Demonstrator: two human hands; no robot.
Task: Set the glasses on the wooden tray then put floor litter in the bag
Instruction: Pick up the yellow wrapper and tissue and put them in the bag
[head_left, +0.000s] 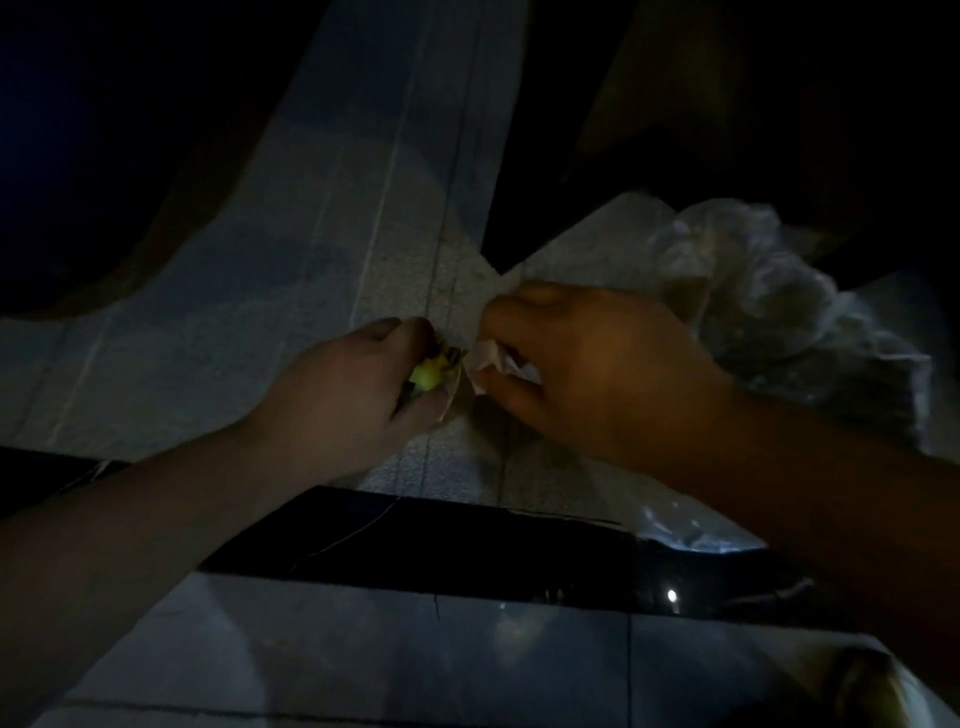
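Note:
The scene is dim. My left hand (358, 384) is closed around a small yellow-green piece of litter (430, 373) with dark bits on it, low over the pale floor. My right hand (587, 364) is closed on crumpled white paper (498, 364), fingertips almost touching the left hand's. A clear crinkled plastic bag (769, 312) lies on the floor right behind and to the right of my right hand. No glasses or wooden tray appear in view.
Pale ribbed matting or floor (363, 234) runs away from me between dark shapes on the left and right. A glossy black strip (467, 545) crosses below my hands, with light tiles (415, 660) nearer me. A thin thread lies on the black strip.

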